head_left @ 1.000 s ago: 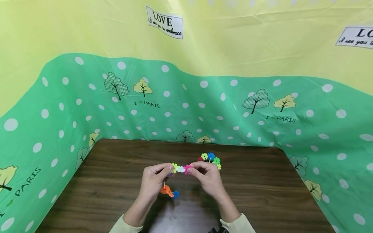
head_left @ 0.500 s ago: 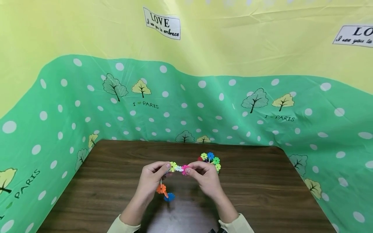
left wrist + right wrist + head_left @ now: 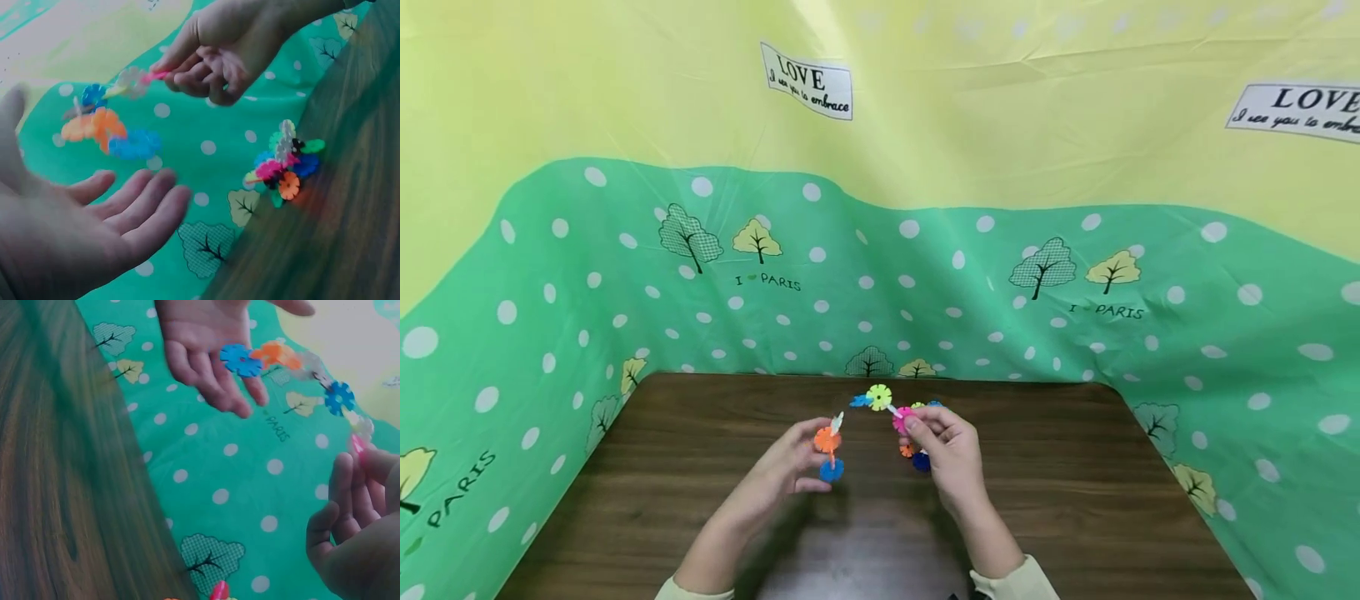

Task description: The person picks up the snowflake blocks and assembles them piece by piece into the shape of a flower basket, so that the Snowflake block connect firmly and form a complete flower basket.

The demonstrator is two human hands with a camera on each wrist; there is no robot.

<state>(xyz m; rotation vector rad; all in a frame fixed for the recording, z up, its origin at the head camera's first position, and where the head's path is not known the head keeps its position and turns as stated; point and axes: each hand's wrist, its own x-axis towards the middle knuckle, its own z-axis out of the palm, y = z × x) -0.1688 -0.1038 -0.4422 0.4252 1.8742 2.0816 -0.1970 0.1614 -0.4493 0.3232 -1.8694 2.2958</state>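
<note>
My right hand [image 3: 953,450] pinches the pink snowflake disc [image 3: 902,420] at one end of a chain of interlocking plastic snowflake discs. From there the chain arcs up through a yellow-green disc [image 3: 878,397] and over to the left. Its other end has an orange disc [image 3: 827,439] and a blue disc [image 3: 832,471], which overlap my left hand [image 3: 782,471] in the head view. In the left wrist view the fingers of that hand [image 3: 137,212] are spread beneath the chain, palm up, gripping nothing. The left wrist view is blurred near the hand.
A multicoloured cluster of joined snowflake discs [image 3: 284,169] stands on the brown wooden table [image 3: 1075,483], partly hidden behind my right hand in the head view. A green and yellow printed curtain [image 3: 970,292] rises along the table's back and sides.
My left hand has let go of the yellow-green disc and moved lower, with its fingers spread. My right hand has shifted slightly right with the chain, which now arcs upward and to the left.
</note>
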